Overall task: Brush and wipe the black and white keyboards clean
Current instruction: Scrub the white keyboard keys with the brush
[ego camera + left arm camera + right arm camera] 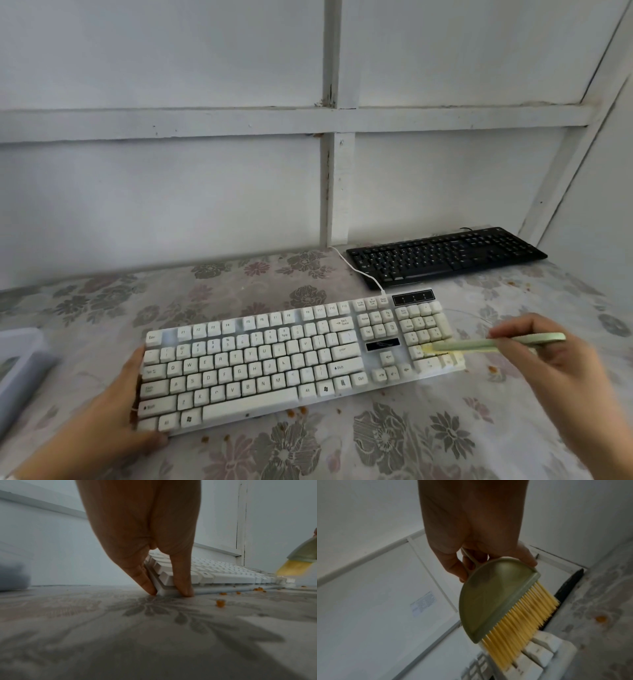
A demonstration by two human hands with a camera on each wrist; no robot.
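Altogether 2 keyboards (white keyboard (274, 359), black keyboard (445, 255)), 1 brush (486, 343), 2 hands.

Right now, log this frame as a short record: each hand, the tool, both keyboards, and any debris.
left hand: grips the white keyboard's left end
right hand: holds the brush handle
brush: green body, yellow bristles on the number-pad keys
white keyboard: flat on the floral tablecloth
black keyboard: behind it, untouched
crumbs: orange, scattered along the front edge

Open cloth left of the black keyboard (445, 257) (wall close behind), white keyboard (291, 359) in front.
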